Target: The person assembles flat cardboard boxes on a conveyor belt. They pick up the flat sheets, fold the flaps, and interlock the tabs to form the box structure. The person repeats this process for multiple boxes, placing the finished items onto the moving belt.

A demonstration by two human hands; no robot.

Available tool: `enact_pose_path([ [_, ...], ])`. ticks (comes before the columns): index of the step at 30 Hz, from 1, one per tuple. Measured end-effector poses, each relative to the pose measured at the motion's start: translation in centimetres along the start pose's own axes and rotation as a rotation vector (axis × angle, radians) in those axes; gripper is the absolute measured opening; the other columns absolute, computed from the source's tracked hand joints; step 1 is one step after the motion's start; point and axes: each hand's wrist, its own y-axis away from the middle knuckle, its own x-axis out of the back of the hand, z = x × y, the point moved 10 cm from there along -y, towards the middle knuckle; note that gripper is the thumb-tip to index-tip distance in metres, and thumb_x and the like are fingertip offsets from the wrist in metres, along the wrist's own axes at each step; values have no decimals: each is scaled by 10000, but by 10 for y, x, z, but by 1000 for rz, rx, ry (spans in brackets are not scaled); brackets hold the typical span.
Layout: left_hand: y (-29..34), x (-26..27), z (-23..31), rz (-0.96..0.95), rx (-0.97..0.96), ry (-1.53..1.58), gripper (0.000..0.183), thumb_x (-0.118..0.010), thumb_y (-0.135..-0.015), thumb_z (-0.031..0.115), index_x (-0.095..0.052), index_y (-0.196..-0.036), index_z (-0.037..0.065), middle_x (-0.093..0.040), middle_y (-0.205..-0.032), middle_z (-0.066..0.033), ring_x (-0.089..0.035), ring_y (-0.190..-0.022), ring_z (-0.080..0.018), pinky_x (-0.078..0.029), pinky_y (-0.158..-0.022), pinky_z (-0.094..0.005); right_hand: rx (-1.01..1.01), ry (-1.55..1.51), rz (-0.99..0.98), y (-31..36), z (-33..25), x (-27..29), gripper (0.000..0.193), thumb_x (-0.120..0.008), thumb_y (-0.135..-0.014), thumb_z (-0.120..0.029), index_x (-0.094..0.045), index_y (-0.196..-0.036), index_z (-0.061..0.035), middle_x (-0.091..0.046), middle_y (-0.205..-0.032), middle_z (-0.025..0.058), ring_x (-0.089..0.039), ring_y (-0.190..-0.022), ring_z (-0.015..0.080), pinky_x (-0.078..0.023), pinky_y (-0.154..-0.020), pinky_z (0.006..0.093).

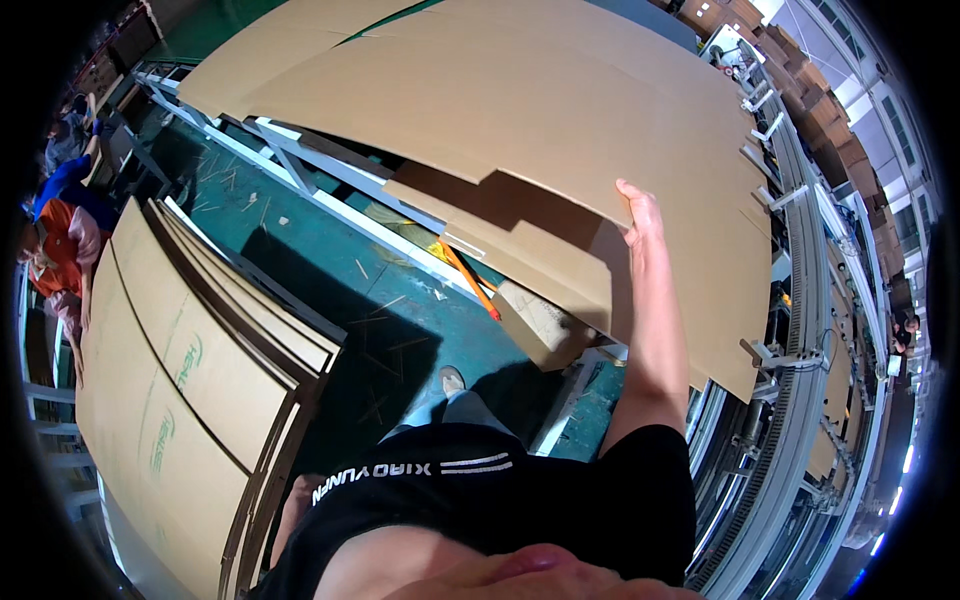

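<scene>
A large brown cardboard sheet (pixel 540 90) stretches across the far side, its near edge raised. My right hand (pixel 641 212) is closed on that edge, thumb on top, with the other fingers mostly hidden. Beneath the lifted edge lies more cardboard (pixel 540 260) with a stepped cutout, in shadow. At the lower left, part of my left arm (pixel 293 510) hangs beside a stack of printed cardboard sheets (pixel 170 370); the fingers of my left hand do not show clearly.
A white metal frame (pixel 300 180) runs under the big sheet. An orange tool-like bar (pixel 470 280) and a cardboard piece (pixel 540 325) sit near my legs. Machine rails (pixel 800 320) line the right. A person in orange (pixel 65 245) stands beyond the stack. Scraps litter the green floor (pixel 380 290).
</scene>
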Motion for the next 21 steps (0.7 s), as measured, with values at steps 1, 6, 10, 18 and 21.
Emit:
enact_pose_path([
  [1, -9, 5, 32, -42, -104, 21, 146, -605, -840, 132, -665, -905, 15, -651, -762, -82, -614, -703, -191, -480, -604, -331, -17, -68, 28, 26, -7, -4, 331, -689, -816, -182, -598, -1037, 48, -643, -951, 160, -630, -852, 265, -516, -774, 431],
  [6, 16, 88, 318, -321, -479, 917, 914, -696, -791, 507, -291, -1452, 24, -529, -1291, -107, -523, -1148, -189, -451, -934, -369, -169, -234, -129, 162, 67, -96, 346, -707, -794, -102, -595, -1089, 41, -620, -1087, 116, -577, -1008, 233, -443, -922, 424],
  [10, 23, 141, 400, -180, -457, 1633, 497, -637, -864, 340, -484, -1197, 5, -558, -1157, -130, -524, -1115, -243, -435, -975, -456, -351, -103, -1012, 353, 96, -195, 270, -506, -954, -160, -562, -1113, 51, -645, -997, 132, -641, -814, 193, -535, -733, 358],
  [18, 170, 262, 311, 15, -522, 1318, 554, -669, -717, 96, -509, -1232, -27, -611, -1097, -164, -619, -994, -266, -495, -915, -398, 1403, 1007, -531, 428, -8, -197, 581, -788, -636, -188, -549, -1142, -36, -574, -1158, 186, -558, -1080, 340, -435, -911, 444],
  [21, 211, 330, 351, 45, -924, 1125, 631, -569, -843, 375, -435, -1323, -12, -556, -1201, -210, -582, -1071, -300, -466, -954, -419, 1583, 632, -544, 465, -46, -228, 261, -717, -763, -194, -606, -935, -32, -635, -726, 145, -623, -609, 318, -497, -554, 383],
])
